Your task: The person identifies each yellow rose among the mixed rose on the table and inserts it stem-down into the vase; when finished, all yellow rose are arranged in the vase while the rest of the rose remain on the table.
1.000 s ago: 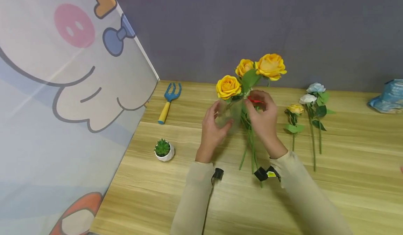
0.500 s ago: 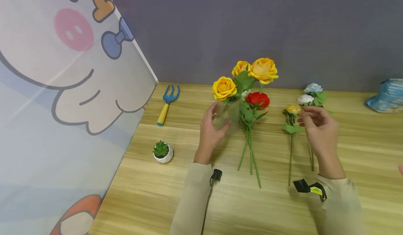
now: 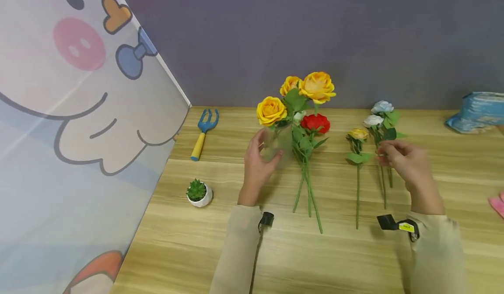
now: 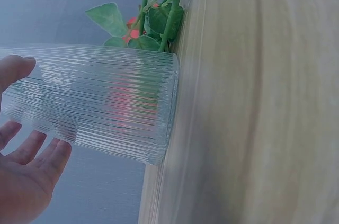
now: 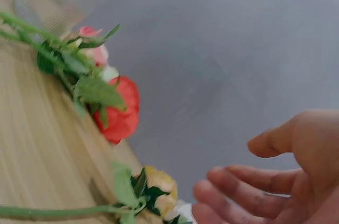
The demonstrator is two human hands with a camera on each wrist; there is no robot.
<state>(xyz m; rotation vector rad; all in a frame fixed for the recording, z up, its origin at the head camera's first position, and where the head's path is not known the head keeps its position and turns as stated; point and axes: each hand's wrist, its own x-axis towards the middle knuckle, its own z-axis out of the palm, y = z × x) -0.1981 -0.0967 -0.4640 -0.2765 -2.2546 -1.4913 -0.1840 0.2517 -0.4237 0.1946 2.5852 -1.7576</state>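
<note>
My left hand (image 3: 257, 167) is curled round a clear ribbed glass vase (image 4: 100, 102) that stands on the wooden table. Yellow roses (image 3: 271, 111) rise above the vase; where their stems end is hidden. A red rose (image 3: 316, 123) and a small pale flower (image 3: 299, 115) lie just right of the vase, stems toward me. Over the stems of a white rose (image 3: 373, 120) and a light blue rose (image 3: 382, 106) hovers my right hand (image 3: 411, 167). In the right wrist view its fingers are loosely bent around nothing. A yellow rose (image 3: 358, 134) lies left of it.
A small potted succulent (image 3: 199, 193) and a blue hand fork (image 3: 204, 132) with yellow handle lie on the left. At the back right is a blue bag (image 3: 478, 112), with a pink item (image 3: 498, 204) at the right edge. A grey wall closes the back.
My right hand has left the flowers by the vase and moved right to the white and blue roses, uncovering the red rose. My left hand stays at the vase.
</note>
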